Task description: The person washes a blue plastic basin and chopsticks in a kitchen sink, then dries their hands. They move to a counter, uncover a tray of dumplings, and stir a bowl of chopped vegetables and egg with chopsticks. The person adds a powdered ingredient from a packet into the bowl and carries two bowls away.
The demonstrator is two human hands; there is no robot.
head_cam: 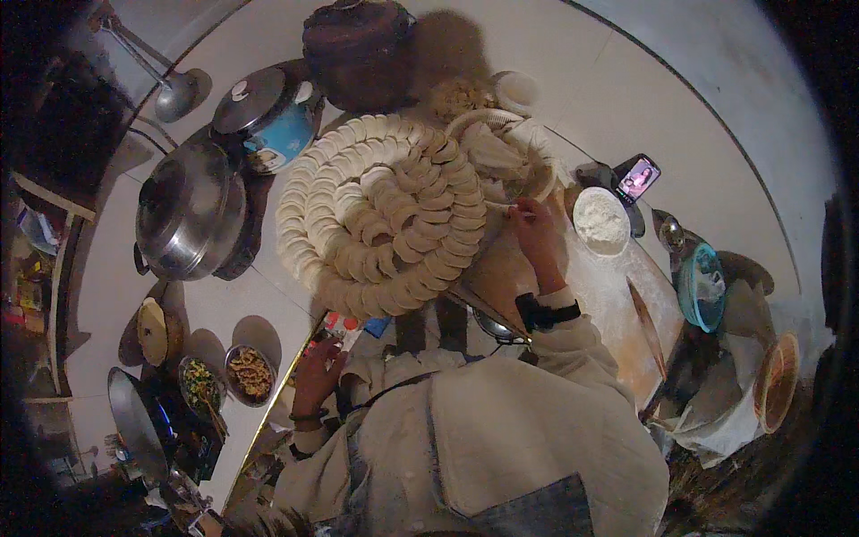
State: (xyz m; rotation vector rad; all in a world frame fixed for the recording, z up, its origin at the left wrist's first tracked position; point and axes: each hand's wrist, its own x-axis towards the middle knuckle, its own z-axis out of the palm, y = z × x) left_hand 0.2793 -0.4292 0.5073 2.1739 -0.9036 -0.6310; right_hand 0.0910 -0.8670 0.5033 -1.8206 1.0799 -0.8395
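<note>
Overlapping dumplings (382,215) in rings cover a large round tray in front of me. My right hand (533,228) is just right of the tray, its fingers curled at a thin pale stick-like thing (500,206); the grip is unclear. Lower left of the tray, my left hand (319,376) hangs near the counter's edge, fingers partly bent, with no held thing discernible. A white bowl of flour (601,221) stands right of my right hand, by a floured wooden board (604,295) bearing a slim wooden rolling pin (646,329).
At the left are a lidded steel pan (194,208), a blue pot (282,137), a bowl of greens (200,386) and a bowl of brown filling (250,376). A dark pot (359,57) stands behind the tray. A lit phone (637,180) and a turquoise basket (701,288) are at the right.
</note>
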